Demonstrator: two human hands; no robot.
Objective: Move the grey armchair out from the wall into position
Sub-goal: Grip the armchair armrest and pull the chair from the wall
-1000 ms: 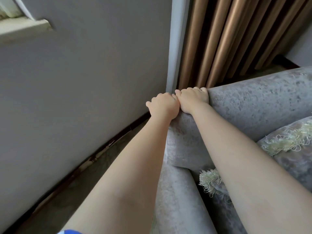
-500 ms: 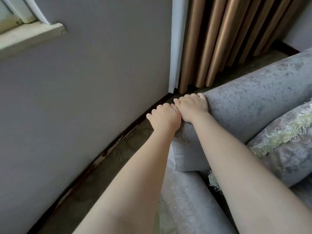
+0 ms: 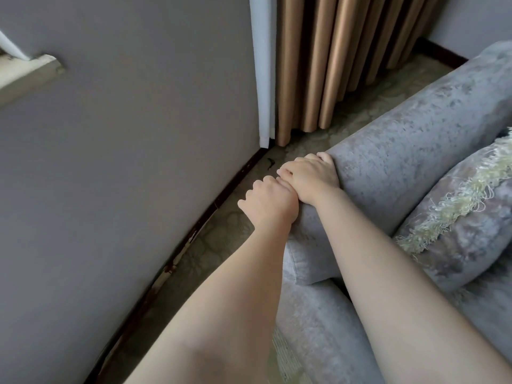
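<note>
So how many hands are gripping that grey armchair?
2. The left hand grips the armchair at its corner nearest the wall; the right hand grips just beside it, touching it.

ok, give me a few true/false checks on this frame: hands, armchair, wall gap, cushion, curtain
1. The left hand and the right hand both grip the back corner of the grey armchair. True.
2. The grey armchair is pressed flat against the wall. False: a strip of carpet shows between them.
3. The two hands are far apart. False: they touch, side by side.
4. A fringed cushion lies on the grey armchair, to the right of the right arm. True.
5. The curtain is blue. False: it is tan, beside a white strip.
</note>
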